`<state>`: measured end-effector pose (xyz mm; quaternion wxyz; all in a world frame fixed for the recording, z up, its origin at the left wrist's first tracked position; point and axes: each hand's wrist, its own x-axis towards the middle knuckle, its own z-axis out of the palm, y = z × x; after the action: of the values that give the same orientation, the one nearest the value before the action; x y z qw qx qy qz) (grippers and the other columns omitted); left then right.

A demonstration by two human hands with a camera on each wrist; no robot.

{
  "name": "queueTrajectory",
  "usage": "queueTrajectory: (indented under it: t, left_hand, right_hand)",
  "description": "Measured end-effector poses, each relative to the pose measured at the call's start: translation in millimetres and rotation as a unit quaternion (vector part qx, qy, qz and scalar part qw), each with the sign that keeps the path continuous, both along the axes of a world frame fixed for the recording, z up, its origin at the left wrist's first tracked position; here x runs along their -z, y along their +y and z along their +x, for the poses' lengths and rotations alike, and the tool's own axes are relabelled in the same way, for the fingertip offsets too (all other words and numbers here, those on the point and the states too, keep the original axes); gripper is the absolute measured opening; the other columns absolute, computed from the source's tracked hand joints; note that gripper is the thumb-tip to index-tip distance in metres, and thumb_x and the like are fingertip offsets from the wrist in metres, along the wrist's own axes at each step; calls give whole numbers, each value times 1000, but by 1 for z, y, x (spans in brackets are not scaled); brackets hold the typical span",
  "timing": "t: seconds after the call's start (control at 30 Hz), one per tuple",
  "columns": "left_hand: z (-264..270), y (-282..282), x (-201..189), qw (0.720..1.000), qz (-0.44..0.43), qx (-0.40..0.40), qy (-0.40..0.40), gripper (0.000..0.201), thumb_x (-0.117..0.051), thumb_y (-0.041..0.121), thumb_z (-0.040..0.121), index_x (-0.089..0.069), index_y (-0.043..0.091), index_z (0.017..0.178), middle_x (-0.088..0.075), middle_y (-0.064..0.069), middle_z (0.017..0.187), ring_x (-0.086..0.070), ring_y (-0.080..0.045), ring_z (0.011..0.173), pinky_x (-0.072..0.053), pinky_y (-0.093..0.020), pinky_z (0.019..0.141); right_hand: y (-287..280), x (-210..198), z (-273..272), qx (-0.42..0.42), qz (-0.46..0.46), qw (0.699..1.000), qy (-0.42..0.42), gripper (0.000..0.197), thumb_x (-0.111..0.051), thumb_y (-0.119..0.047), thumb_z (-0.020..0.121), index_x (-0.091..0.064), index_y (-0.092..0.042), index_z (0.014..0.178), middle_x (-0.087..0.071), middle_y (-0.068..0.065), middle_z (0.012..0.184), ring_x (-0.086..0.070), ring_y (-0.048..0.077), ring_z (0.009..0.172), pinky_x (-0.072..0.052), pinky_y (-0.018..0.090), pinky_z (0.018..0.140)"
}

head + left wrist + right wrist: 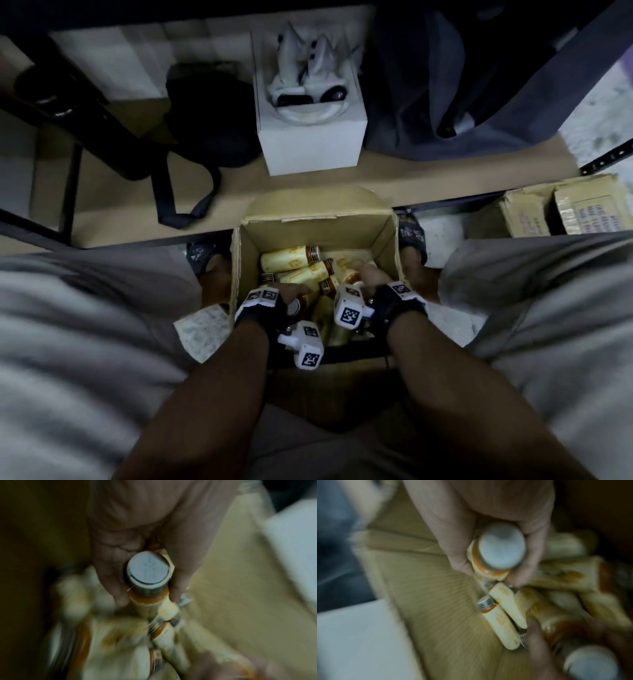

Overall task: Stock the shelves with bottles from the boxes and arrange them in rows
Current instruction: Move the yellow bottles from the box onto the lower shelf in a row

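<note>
An open cardboard box point(387, 236) stands on the floor between my feet, holding several cream bottles point(291, 258) with orange necks and silver caps, lying loose. Both hands are down inside it. My left hand point(291, 294) grips one bottle point(149, 601) by the neck, its silver cap point(148, 570) facing the wrist camera. My right hand point(364, 274) grips another bottle point(488, 568) just below its cap point(502, 546). More bottles point(501, 620) lie beneath along the box wall. In the right wrist view the left hand's thumb point(537, 639) and its bottle show at lower right.
A low wooden shelf point(428, 171) runs behind the box, carrying a white box point(311, 144) with a white device on top, a black bag point(209, 126) and dark cloth point(445, 85). Taped cartons point(555, 209) sit at the right. My knees flank the box.
</note>
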<state>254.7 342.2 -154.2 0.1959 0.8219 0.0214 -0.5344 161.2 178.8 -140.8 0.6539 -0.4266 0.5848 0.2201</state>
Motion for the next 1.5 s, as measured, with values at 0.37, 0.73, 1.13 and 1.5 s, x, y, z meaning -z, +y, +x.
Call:
queueTrajectory:
  t: [0.37,0.73,1.13,1.5]
  left_hand:
    - [26,-32,-158,913,-41,4,-406,59,-82,53,54,-62,16,95,-65,-10,104,-61,-34,95,-42,-32,66]
    - [28,-41,-355,788,-473,-2,-394,51,-86,42,61,-73,15,104,-75,4,95,-71,-10,90,-58,-39,84]
    - [69,-113,-481,773,-498,-18,-392,38,-87,26,66,-71,10,96,-74,-2,96,-71,-17,90,-58,-40,84]
    - [129,-218,-479,798,-478,-15,-366,56,-84,24,72,-62,10,121,-69,-6,114,-65,-23,104,-53,-40,95]
  right_hand:
    - [-9,-136,23,-15,-431,892,-134,57,-89,-38,57,-55,-21,99,-67,7,110,-61,26,95,-48,32,81]
    - [-21,-348,8,-41,-451,697,-556,38,-85,-11,70,-69,-13,105,-75,-4,96,-70,1,87,-52,13,69]
    - [-87,-461,51,-94,-513,662,-538,38,-86,-20,69,-71,-10,102,-74,-5,93,-71,2,81,-53,13,67]
    - [-190,-445,113,-59,-522,713,-464,47,-83,-14,74,-65,-10,118,-71,1,108,-67,18,102,-53,36,93]
